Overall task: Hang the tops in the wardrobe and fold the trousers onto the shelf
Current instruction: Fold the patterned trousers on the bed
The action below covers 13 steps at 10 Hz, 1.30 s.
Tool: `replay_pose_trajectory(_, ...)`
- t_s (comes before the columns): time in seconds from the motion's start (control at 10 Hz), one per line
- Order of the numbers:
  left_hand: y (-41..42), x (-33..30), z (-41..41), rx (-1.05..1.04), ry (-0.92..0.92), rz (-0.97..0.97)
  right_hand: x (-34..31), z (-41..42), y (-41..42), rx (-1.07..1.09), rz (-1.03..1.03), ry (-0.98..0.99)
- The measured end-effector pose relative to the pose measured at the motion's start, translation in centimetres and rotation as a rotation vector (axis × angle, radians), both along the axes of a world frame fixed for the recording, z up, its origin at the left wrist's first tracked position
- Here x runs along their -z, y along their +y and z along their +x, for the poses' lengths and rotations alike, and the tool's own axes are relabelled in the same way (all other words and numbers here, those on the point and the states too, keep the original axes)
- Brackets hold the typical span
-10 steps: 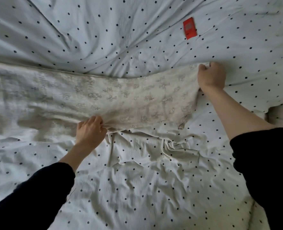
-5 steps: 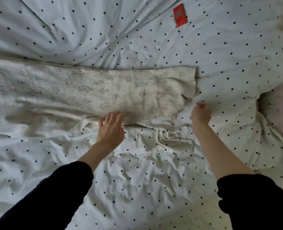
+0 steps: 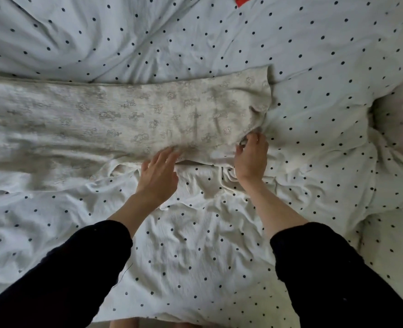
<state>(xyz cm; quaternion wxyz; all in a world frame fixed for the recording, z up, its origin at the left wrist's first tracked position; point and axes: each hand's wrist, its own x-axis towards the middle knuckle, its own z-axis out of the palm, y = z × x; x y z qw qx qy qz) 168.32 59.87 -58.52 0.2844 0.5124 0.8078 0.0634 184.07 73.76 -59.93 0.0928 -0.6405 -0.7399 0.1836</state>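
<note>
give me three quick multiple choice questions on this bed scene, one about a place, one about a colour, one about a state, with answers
1. Where does the right hand meet the patterned trousers?
A. at their near right corner
B. at their far left end
C. nowhere, it rests on the pillow

2. What colour are the dots on the bedsheet?
A. red
B. dark
C. yellow

3. How is the left hand held?
A. clenched in a fist
B. gripping a hanger
C. open, fingers straight, at the trousers' near edge

Answers:
1 A: its fingers pinch the fabric at the near right corner.
2 B: small dark dots cover the pale sheet.
3 C: the fingers lie spread and straight at the trousers' near edge.
</note>
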Motion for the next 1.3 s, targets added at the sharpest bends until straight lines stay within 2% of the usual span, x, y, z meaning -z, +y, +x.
replay_pose_trajectory(0.1, 0.3, -0.1, 0.2, -0.004, -0.003, -0.002, -0.7, 0.4, 0.7, 0.115, -0.037, 0.177)
replay_pose_trajectory(0.3, 0.7, -0.3, 1.4, 0.017, 0.006, -0.002, -4.5, 4.0, 1.6, 0.966, -0.623, 1.106)
replay_pose_trajectory(0.4, 1.3, -0.4, 2.3, 0.061, 0.026, 0.018, -5.0, 6.2, 1.4, 0.996, -0.75, 1.274)
replay_pose_trajectory(0.6, 2.3, -0.2, 3.0, 0.127, 0.076, 0.059, -5.5, 6.3, 1.8, 1.007, -0.672, 1.468)
replay_pose_trajectory(0.7, 2.7, 0.0, 3.3, 0.132, 0.146, 0.064, -5.6, 6.1, 1.9, 1.022, -0.672, 1.474)
replay_pose_trajectory(0.8, 3.5, 0.4, 3.6, 0.132, 0.242, 0.184, -5.6, 6.1, 2.4, 1.07, -0.62, 1.363)
replay_pose_trajectory(0.9, 4.2, 0.2, 4.2, 0.164, 0.285, 0.265, -4.6, 7.2, 2.4, 1.075, -0.565, 1.077)
replay_pose_trajectory(1.0, 3.5, 0.4, 5.0, 0.217, 0.239, 0.241, -3.9, 8.1, 2.0, 0.947, -0.603, 0.762)
replay_pose_trajectory(1.1, 2.0, 1.0, 5.7, 0.218, 0.227, 0.193, -4.0, 7.7, 2.9, 0.867, -0.542, 0.657)
replay_pose_trajectory(1.2, 1.4, 0.6, 5.8, 0.216, 0.214, 0.188, -5.1, 5.9, 4.5, 0.725, -0.349, 0.563)
replay_pose_trajectory(1.3, 1.1, 1.0, 5.6, 0.193, 0.165, 0.205, -6.2, 4.8, 5.4, 0.434, -0.362, 0.682)
